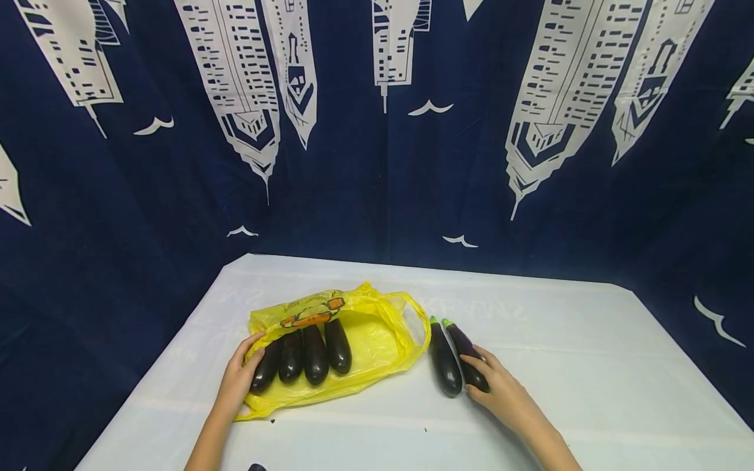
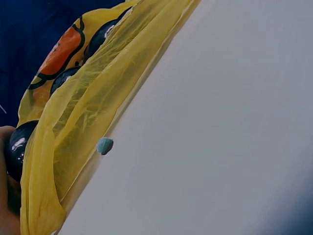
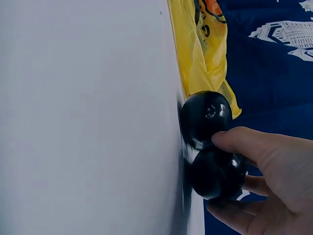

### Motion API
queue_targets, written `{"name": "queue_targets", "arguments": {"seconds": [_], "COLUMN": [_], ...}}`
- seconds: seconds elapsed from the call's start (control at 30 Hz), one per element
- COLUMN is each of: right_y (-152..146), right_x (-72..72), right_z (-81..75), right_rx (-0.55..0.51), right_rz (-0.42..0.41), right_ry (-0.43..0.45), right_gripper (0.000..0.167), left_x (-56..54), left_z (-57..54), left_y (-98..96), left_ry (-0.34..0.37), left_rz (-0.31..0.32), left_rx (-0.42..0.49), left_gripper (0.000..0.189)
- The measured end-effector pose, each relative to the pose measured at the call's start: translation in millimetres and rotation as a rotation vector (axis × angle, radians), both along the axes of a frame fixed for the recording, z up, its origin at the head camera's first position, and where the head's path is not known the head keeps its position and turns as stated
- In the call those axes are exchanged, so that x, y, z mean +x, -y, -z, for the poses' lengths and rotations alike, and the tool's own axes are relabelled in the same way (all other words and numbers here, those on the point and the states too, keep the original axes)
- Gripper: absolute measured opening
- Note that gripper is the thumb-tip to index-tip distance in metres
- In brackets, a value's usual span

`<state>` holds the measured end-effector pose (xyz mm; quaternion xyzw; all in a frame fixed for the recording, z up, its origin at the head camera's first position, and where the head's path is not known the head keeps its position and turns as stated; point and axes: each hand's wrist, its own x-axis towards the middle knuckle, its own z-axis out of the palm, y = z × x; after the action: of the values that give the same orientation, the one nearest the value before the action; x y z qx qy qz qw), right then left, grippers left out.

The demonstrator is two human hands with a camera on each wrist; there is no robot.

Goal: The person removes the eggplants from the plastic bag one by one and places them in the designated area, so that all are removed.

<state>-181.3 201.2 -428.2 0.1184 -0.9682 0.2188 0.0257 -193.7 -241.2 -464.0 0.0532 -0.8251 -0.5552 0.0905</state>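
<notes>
Eggplant no. 1 (image 1: 461,340) lies on the white table (image 1: 589,366), R of the bag, green stem end pointing away from the person. R hand (image 1: 501,389) is clamped on it: thumb on the inner side, btwn this one & its neighbor, other fingers round the outer side, per R wrist view. Neighboring eggplant (image 1: 446,366) lies just beside it, same direction, glossy blunt end twd the person, btwn bag & R hand.

Farther L: yellow plastic bag (image 1: 377,333), on its side, mouth gaping twd R, handle loop (image 1: 421,317) reaching close to the neighbor's stem; can't tell if they touch. Orange print w/ dark outlines (image 1: 312,314) on the upper flap. Four more eggplants (image 1: 315,356) sit in the bag's L part, side by side, upper ends under the flap, rounded ends twd the person.

L hand (image 1: 237,376) is at the bag's L edge, up against the leftmost of the four; can't tell if its fingers are clamped or just resting.

Small blue-green bit (image 2: 104,145) by the bag, L wrist view. Dark obj. (image 1: 257,468) cut off at bottom edge, ID unclear.

Bkgd: navy cloth (image 1: 377,183) w/ white upside-down bldgs & birds.
</notes>
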Motion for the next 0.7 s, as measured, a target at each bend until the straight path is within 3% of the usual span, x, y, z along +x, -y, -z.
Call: {"name": "queue_targets", "arguments": {"seconds": [0.7], "right_y": [4.0], "right_x": [5.6], "right_z": [-4.1], "right_rx": [0.057], "right_rz": [-0.006], "right_ry": [-0.042], "right_gripper": [0.053], "left_x": [0.8], "left_z": [1.7], "left_y": [-0.3], "left_ry": [-0.018], "left_rz": [0.008], "left_rx": [0.008], "left_gripper": [0.045]}}
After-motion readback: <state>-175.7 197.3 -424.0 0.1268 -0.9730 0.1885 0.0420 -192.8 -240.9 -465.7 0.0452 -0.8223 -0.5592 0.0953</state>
